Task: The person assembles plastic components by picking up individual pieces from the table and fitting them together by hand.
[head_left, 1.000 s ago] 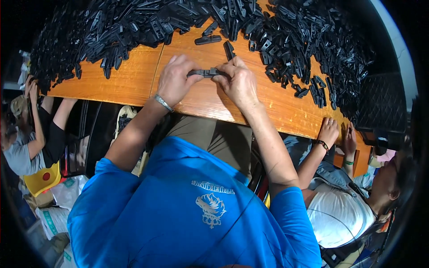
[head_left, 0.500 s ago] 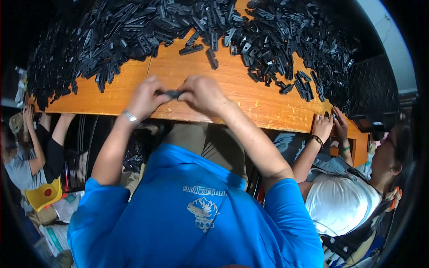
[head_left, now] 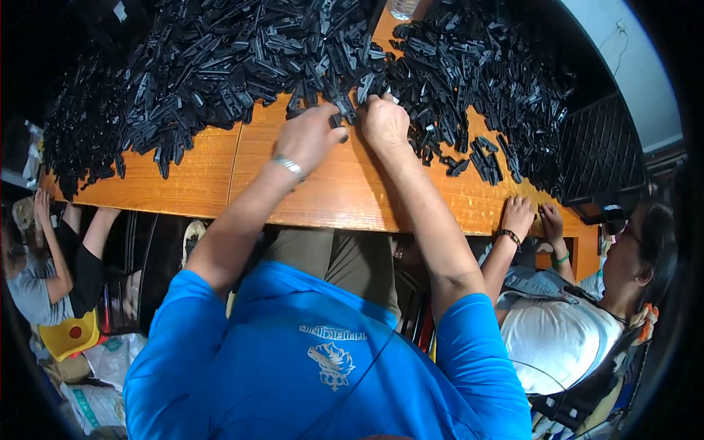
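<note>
Both my hands reach out to the near edge of a large heap of black plastic parts (head_left: pixel 242 62). My left hand (head_left: pixel 304 139), with a metal watch band at the wrist, is slightly blurred. Its thumb and forefinger stand apart beside a black plastic part (head_left: pixel 342 105) at the heap's edge. Just right of it, my right hand (head_left: pixel 386 123) is closed, knuckles up, against the smaller black parts (head_left: pixel 429 95). Its fingertips are hidden, so what it grips cannot be made out.
The wooden table (head_left: pixel 308 198) runs across in front of me. A black crate (head_left: pixel 605 147) stands at the right end. A clear cup (head_left: pixel 402 9) is at the back. To the right, a co-worker's hands (head_left: pixel 518 215) rest at the table edge; another person (head_left: pixel 48 257) sits at the left.
My hands have moved forward and apart, from near the table edge to the heap. The small dark part they held together no longer shows between them.
</note>
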Demonstrator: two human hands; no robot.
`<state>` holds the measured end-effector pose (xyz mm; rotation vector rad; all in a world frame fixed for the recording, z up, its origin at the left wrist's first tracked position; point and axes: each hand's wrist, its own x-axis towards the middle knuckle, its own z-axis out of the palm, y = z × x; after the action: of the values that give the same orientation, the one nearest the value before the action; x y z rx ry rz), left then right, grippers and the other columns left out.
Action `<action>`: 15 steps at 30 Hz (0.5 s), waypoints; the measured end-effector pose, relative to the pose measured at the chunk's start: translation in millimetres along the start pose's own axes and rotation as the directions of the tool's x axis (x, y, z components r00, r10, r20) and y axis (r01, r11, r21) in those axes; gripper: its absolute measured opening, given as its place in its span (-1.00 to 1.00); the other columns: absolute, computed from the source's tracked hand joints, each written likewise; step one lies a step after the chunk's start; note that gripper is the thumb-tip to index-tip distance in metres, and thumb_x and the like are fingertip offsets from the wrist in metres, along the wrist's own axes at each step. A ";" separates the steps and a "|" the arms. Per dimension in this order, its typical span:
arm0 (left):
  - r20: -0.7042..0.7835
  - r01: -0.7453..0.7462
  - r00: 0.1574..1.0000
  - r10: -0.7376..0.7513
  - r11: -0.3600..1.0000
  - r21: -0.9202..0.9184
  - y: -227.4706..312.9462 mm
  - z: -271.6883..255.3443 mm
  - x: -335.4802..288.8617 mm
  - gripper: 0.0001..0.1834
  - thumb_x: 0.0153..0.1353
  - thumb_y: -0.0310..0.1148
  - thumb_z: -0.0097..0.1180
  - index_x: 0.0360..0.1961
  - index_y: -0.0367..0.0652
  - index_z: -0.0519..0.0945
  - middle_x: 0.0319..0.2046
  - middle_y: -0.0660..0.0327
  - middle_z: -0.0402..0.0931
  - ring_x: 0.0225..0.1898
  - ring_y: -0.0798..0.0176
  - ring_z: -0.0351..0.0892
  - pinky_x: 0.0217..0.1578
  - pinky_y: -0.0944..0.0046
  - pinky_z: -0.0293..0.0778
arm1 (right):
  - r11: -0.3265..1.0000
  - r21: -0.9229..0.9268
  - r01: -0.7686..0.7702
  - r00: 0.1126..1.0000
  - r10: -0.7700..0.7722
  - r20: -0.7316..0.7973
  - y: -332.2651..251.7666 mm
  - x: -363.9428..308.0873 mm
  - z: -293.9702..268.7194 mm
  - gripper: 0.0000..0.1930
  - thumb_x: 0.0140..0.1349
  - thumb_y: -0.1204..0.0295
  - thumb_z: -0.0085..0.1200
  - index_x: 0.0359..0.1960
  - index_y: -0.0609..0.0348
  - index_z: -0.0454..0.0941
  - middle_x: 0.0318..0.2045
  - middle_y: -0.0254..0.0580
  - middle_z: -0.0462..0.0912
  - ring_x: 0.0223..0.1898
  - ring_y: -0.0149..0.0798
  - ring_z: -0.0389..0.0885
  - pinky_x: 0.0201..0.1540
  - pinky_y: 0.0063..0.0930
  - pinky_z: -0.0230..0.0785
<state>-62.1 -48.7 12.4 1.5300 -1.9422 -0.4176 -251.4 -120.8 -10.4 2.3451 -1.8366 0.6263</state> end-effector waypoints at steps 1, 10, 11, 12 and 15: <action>-0.003 0.003 1.000 -0.003 1.000 0.000 1.4 14.6 7.7 -0.57 0.32 -0.18 0.39 0.13 -0.13 0.66 -0.20 0.03 0.73 -0.23 -0.08 0.73 -0.18 0.00 0.62 | 1.000 -0.017 -0.016 1.000 0.016 0.027 -0.7 -0.5 0.0 -0.79 0.22 0.43 0.28 -0.14 0.23 0.75 -0.12 0.22 0.71 -0.20 0.22 0.82 -0.13 -0.04 0.71; 0.052 0.235 0.972 -0.230 0.953 -0.191 -25.6 31.4 6.3 -0.70 0.24 -0.33 0.45 -0.07 -0.18 0.67 -0.29 0.13 0.71 -0.31 0.15 0.73 -0.23 0.12 0.61 | 0.992 0.097 0.082 0.996 -0.084 0.015 9.1 -39.4 -24.2 -0.83 0.29 0.47 0.15 -0.14 0.20 0.69 -0.21 0.31 0.71 -0.27 0.29 0.79 -0.19 0.05 0.68; 0.083 0.253 0.967 -0.239 0.918 -0.305 -38.3 31.2 0.1 -0.71 0.28 -0.44 0.42 -0.04 -0.24 0.61 -0.38 0.21 0.67 -0.39 0.33 0.68 -0.36 0.26 0.59 | 0.994 0.082 0.078 0.993 -0.085 0.082 5.0 -44.4 -30.3 -0.84 0.32 0.53 0.07 -0.11 0.22 0.61 -0.22 0.35 0.71 -0.27 0.33 0.78 -0.19 0.09 0.66; 0.079 0.264 0.964 -0.252 0.916 -0.301 -51.4 30.3 -6.2 -0.71 0.28 -0.44 0.42 -0.04 -0.24 0.61 -0.38 0.21 0.67 -0.39 0.33 0.68 -0.36 0.26 0.59 | 0.992 0.091 0.088 0.992 -0.096 0.088 -1.4 -50.9 -35.4 -0.84 0.32 0.53 0.07 -0.11 0.22 0.61 -0.22 0.35 0.71 -0.27 0.33 0.78 -0.19 0.09 0.66; 0.311 0.486 0.872 -0.378 0.749 -0.451 -38.0 6.2 -18.9 -0.63 0.28 -0.38 0.39 0.06 -0.28 0.61 -0.32 0.07 0.76 -0.31 0.17 0.79 -0.31 0.17 0.68 | 0.985 0.114 0.127 0.971 -0.147 0.189 -0.4 -76.5 -40.7 -0.83 0.32 0.60 0.03 -0.07 0.25 0.53 -0.21 0.32 0.71 -0.23 0.30 0.78 -0.16 0.11 0.65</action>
<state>-34.9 -42.0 -20.1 1.5941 -1.4052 -1.2386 -276.0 -38.1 -2.0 2.6605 -1.7320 0.4972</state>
